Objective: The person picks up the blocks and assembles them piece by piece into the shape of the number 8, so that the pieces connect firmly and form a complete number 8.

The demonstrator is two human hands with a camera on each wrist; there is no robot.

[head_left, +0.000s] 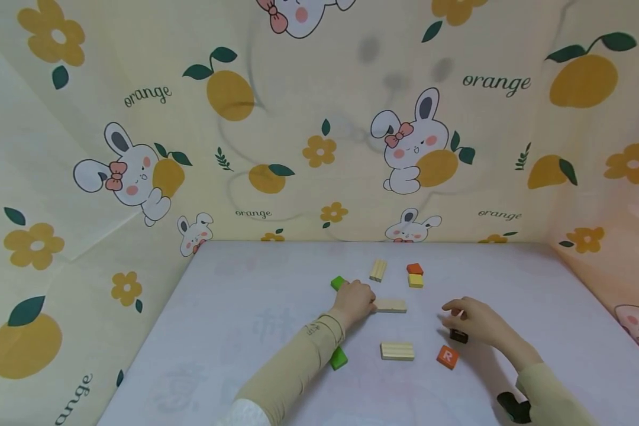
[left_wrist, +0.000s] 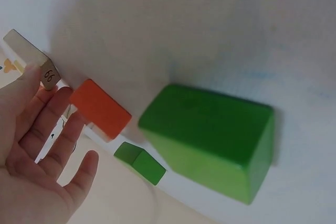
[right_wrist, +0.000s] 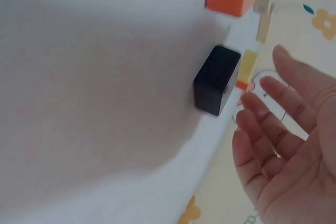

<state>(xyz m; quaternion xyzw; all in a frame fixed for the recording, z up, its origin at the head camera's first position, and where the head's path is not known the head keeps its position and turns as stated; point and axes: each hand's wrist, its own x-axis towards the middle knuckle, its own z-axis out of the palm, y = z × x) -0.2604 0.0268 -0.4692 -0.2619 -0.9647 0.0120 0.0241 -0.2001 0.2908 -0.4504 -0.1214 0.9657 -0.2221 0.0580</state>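
My left hand (head_left: 355,300) is at the left end of a pale wooden block (head_left: 391,306). In the left wrist view, thumb and index finger pinch that wooden block (left_wrist: 32,59) near its end marked 66. An orange block (left_wrist: 100,109) lies close beside the other fingers; in the head view the hand hides it. One green block (head_left: 338,283) is just beyond the hand, another green block (head_left: 339,358) under the forearm's near side. My right hand (head_left: 476,319) hovers by a black block (head_left: 459,336), fingers loosely bent and apart from it in the right wrist view (right_wrist: 218,80).
Nearer on the white table (head_left: 234,331) are a grooved wooden block (head_left: 397,351) and an orange block marked R (head_left: 448,357). Farther back stand another grooved block (head_left: 378,270), a yellow block (head_left: 415,281) and an orange block (head_left: 415,269). A black shape (head_left: 513,407) is by the right sleeve.
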